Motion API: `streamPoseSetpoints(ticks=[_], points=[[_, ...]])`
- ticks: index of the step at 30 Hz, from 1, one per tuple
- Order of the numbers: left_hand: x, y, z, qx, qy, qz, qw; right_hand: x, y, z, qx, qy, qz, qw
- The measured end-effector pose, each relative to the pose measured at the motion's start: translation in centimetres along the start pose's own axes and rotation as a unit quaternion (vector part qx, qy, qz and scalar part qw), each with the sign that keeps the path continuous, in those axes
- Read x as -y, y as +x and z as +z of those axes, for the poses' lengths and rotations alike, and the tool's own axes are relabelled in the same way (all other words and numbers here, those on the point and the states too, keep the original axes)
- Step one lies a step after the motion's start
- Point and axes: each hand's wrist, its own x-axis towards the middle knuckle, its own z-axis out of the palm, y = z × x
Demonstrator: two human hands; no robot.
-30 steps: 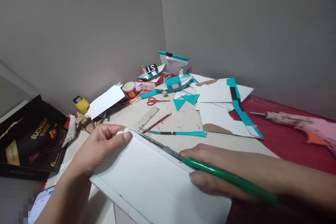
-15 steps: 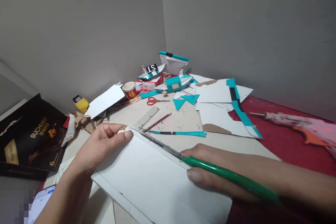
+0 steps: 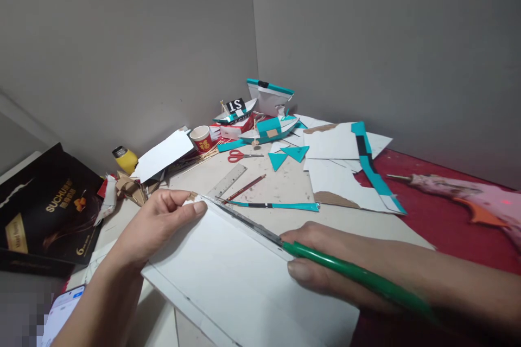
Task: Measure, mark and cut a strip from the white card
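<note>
Your left hand (image 3: pixel 169 216) pinches the far-left corner of a flat, four-sided sheet of white cardboard (image 3: pixel 244 276), thumb laid on top and curled fingers at the edge, while your right hand (image 3: pixel 345 243) grips a long cutting tool with a green handle and grey metal blade (image 3: pixel 309 254); how its hidden fingers wrap the handle, you cannot tell from here. The relation that matters is blade to edge: the metal lies along the sheet's far edge, close to parallel with it, and its tip points up and leftward from your right hand, ending just beside your left thumb, so the left hand is nearer the tip and the right nearer the handle. The sheet lies rightward and nearer to you from your left hand, partly below your right; its long axis seems to slant from the left hand's corner down toward the lower right, though the near side runs out of view. Beyond your left hand's fingertips rest a grey flat ruler (image 3: pixel 228 181) and a slim reddish-brown pencil (image 3: pixel 244 190), and beyond your right hand, off to its right, lies a pink glue gun with an orange trigger (image 3: pixel 451 188)
</note>
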Motion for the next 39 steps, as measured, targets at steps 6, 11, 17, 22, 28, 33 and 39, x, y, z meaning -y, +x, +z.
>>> streamPoseSetpoints(ticks=[6,11,17,22,28,33,39], points=[[-0.03,0.0,-0.04,0.0,-0.001,0.001,1.0,-0.35,0.33,-0.07,0.011,0.002,-0.056,0.998],[0.03,0.12,-0.11,0.0,0.0,-0.003,1.0,-0.36,0.58,0.05,0.012,-0.024,-0.059,0.998],[0.05,0.34,0.0,0.011,-0.008,-0.004,1.0,-0.12,0.45,-0.08,0.01,-0.015,-0.044,0.999],[0.08,0.43,0.06,0.023,-0.015,0.001,1.0,0.08,0.3,-0.07,0.024,-0.009,-0.021,0.999],[0.02,0.4,0.02,0.027,-0.015,0.001,1.0,0.02,0.55,0.0,0.047,0.004,-0.018,0.999],[0.03,0.45,-0.07,0.025,-0.011,0.004,1.0,0.11,0.62,-0.26,0.066,0.002,-0.013,0.998],[-0.02,0.22,-0.06,0.022,-0.009,0.003,1.0,0.2,0.25,0.45,0.007,-0.002,-0.008,1.0]])
